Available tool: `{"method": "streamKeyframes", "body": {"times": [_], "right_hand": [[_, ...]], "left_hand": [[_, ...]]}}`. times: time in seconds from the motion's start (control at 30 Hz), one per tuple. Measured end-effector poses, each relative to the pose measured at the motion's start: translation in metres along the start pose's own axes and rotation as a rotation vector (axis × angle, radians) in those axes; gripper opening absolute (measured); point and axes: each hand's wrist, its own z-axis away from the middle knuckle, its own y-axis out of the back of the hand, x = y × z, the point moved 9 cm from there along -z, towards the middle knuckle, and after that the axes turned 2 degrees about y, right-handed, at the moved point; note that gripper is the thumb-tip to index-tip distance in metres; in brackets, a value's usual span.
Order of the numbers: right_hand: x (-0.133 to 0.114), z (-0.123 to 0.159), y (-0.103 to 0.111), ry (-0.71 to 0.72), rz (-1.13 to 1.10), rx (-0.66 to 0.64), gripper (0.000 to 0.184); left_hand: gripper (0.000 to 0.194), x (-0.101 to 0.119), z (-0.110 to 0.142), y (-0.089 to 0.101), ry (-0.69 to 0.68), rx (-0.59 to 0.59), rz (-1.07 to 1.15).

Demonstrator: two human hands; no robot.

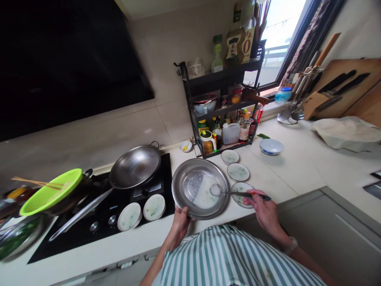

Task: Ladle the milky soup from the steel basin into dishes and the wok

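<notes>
A wide metal basin [182,171] with a shallow pool of whitish soup stands on the counter in front of me, the soup gathered toward its right side. My left hand [181,222] grips the basin's near rim. In my right hand [263,210] is the dark handle of a ladle [214,190], whose bowl lies in the soup. Under the handle sits a bowl of soup [241,200] with green bits, partly hidden by my right hand. Behind it stand two more filled bowls, a middle one [238,172] and a far one [230,156].
Two soup bowls, one left [129,217] and one right [154,207], rest on the stove edge. Behind them is a wok [135,167] with a long handle. A green basket [55,192] with chopsticks is farther left. A seasoning rack [223,107] and a pale blue bowl [272,146] stand beyond.
</notes>
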Motion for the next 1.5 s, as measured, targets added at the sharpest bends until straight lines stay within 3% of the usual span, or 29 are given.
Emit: {"method": "streamKeyframes", "body": {"times": [0.73, 1.0, 1.13, 1.27, 1.4, 1.5], "right_hand": [[0.004, -0.001, 0.003, 0.001, 0.016, 0.009, 0.033], [-0.009, 0.004, 0.006, -0.026, -0.072, 0.051, 0.024], [-0.031, 0.005, 0.020, -0.032, -0.155, 0.122, 0.019], [-0.055, 0.006, 0.050, -0.025, -0.108, 0.211, 0.021], [-0.074, 0.009, 0.081, -0.031, 0.062, 0.287, 0.021], [-0.083, 0.008, 0.087, 0.006, 0.315, 0.215, 0.024]], "left_hand": [[0.020, -0.001, -0.002, 0.001, -0.021, -0.014, -0.011], [0.019, 0.000, 0.000, 0.000, -0.019, -0.012, -0.016], [0.019, 0.000, 0.001, -0.001, -0.010, -0.004, -0.007], [0.020, -0.001, -0.002, -0.001, -0.013, -0.012, 0.003], [0.020, -0.002, -0.002, 0.001, -0.023, -0.008, 0.001], [0.021, -0.001, -0.001, 0.000, -0.030, -0.012, 0.003]]}}
